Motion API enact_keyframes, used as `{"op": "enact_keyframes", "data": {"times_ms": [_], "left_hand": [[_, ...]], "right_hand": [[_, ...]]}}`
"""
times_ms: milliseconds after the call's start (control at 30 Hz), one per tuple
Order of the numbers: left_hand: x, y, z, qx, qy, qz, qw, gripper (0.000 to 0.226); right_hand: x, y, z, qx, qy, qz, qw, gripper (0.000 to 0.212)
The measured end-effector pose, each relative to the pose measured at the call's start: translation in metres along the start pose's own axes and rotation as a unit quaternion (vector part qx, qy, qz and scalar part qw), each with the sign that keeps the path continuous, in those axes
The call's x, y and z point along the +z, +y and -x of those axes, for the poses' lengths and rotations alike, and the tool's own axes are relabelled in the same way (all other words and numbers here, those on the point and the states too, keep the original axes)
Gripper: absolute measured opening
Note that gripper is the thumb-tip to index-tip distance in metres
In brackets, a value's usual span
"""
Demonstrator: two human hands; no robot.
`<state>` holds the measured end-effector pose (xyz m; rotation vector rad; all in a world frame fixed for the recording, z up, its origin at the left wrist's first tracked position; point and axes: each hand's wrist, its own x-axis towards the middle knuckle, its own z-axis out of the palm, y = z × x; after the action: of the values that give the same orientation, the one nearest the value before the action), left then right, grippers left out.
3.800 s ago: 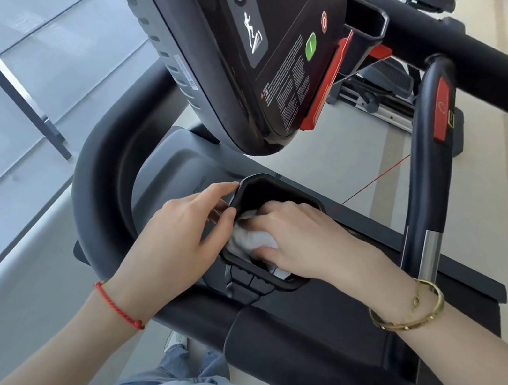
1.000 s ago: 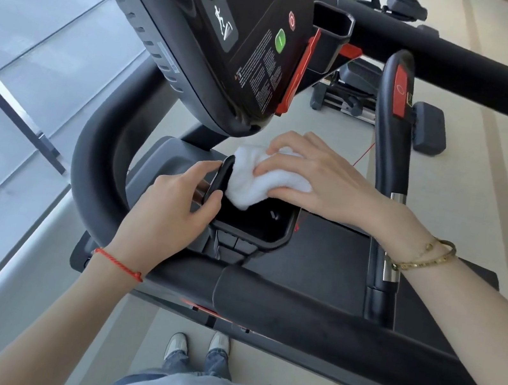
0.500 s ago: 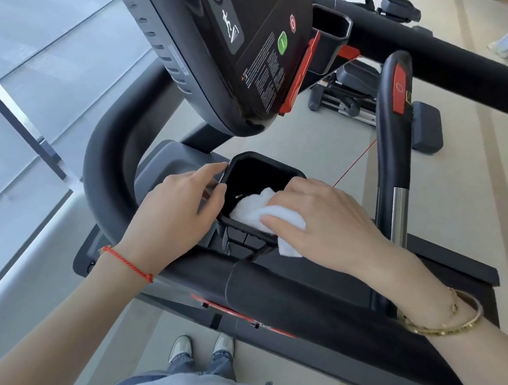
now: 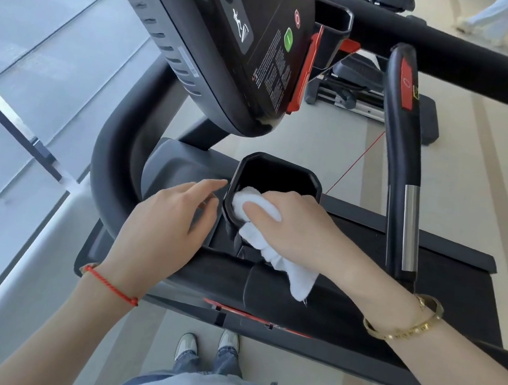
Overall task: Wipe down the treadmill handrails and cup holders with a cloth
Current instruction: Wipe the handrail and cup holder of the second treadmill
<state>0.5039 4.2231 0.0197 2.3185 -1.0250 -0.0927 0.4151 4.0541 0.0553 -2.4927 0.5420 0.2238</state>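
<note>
Head view, looking down: the treadmill console (image 4: 239, 32) fills the upper centre, tilted, with a green button (image 4: 287, 40) and a red button (image 4: 297, 18) near its lower right edge. A thick black curved handrail (image 4: 112, 148) runs down the left side and joins the front crossbar (image 4: 294, 303) that spans the lower middle of the frame. A second handrail (image 4: 471, 50) extends across the upper right. An upright black grip (image 4: 402, 143) with a red panel and a metal sensor band stands to the right of centre.

The black cup holder (image 4: 283, 172), octagonal in outline, sits below the console, just above the crossbar. The right hand (image 4: 293, 229) grips the white cloth (image 4: 273, 249), fingers curled over it, and presses it against the near left rim of the cup holder; a loose tail of cloth hangs over the crossbar. The left hand (image 4: 167, 221) holds nothing: fingers relaxed and slightly spread, index fingertip at the left outer wall of the cup holder; contact cannot be confirmed.

A gold bracelet (image 4: 405, 325) is on the right wrist; a red string (image 4: 111, 286) is on the left wrist. Two shoes (image 4: 206, 345) are visible on the floor below the crossbar.
</note>
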Motion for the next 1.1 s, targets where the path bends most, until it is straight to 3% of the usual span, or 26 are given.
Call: {"op": "enact_keyframes", "data": {"times_ms": [200, 367, 567, 700, 800, 900, 1100], "left_hand": [[-0.001, -0.002, -0.002, -0.001, -0.014, 0.007, 1.000, 0.035], [-0.001, -0.001, -0.002, -0.011, -0.014, 0.001, 1.000, 0.036], [-0.003, 0.001, 0.000, 0.006, -0.015, -0.014, 1.000, 0.035], [-0.003, 0.002, 0.001, 0.013, -0.011, 0.000, 1.000, 0.032], [-0.006, 0.003, 0.004, 0.017, -0.014, 0.010, 1.000, 0.032], [-0.008, 0.005, 0.010, 0.018, -0.016, 0.019, 1.000, 0.034], [-0.009, 0.007, 0.025, 0.029, -0.005, 0.027, 0.999, 0.037]], "right_hand": [[0.001, -0.007, -0.002, 0.014, -0.001, -0.078, 0.997, 0.027], [0.006, -0.008, -0.038, 0.077, 0.005, -0.118, 0.990, 0.045], [0.002, -0.005, -0.032, 0.120, -0.021, -0.218, 0.968, 0.043], [-0.001, -0.014, -0.010, 0.037, 0.004, -0.094, 0.995, 0.042], [0.005, -0.020, 0.009, -0.008, 0.049, -0.011, 0.999, 0.014], [0.016, -0.018, 0.029, -0.026, 0.115, 0.017, 0.993, 0.033], [0.020, -0.009, 0.075, -0.030, 0.194, 0.021, 0.980, 0.039]]}}
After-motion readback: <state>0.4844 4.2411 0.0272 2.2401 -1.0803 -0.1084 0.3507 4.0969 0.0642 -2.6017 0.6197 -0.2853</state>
